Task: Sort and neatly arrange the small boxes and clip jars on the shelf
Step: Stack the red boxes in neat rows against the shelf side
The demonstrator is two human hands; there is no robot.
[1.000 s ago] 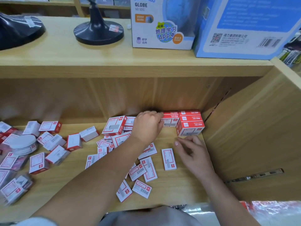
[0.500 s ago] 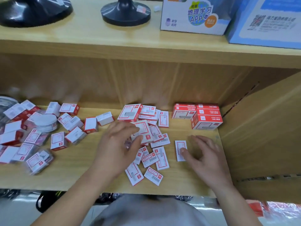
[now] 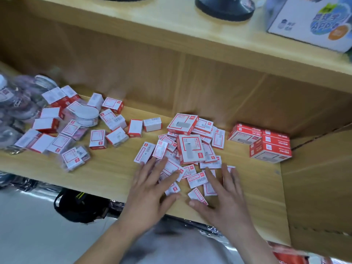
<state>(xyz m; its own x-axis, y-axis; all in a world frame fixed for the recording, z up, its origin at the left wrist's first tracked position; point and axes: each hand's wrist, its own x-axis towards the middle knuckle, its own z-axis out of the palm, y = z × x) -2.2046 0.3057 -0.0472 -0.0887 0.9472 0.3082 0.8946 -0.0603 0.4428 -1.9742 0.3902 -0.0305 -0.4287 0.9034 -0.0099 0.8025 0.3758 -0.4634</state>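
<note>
gathering step: left hand [image 3: 152,187] and right hand [image 3: 222,199] lay flat, fingers spread, grasping nothing, on the loose small boxes [image 3: 197,180] at the near middle of the shelf [image 3: 106,174]; next move likely called for herding them toward the stacked red boxes [image 3: 270,149] far right.

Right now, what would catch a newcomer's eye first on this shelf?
The left hand and right hand lie spread flat on a loose heap of small red-and-white boxes mid-shelf. A tidy red stack stands in the back right corner; a white-lidded jar sits among scattered boxes at left.
</note>
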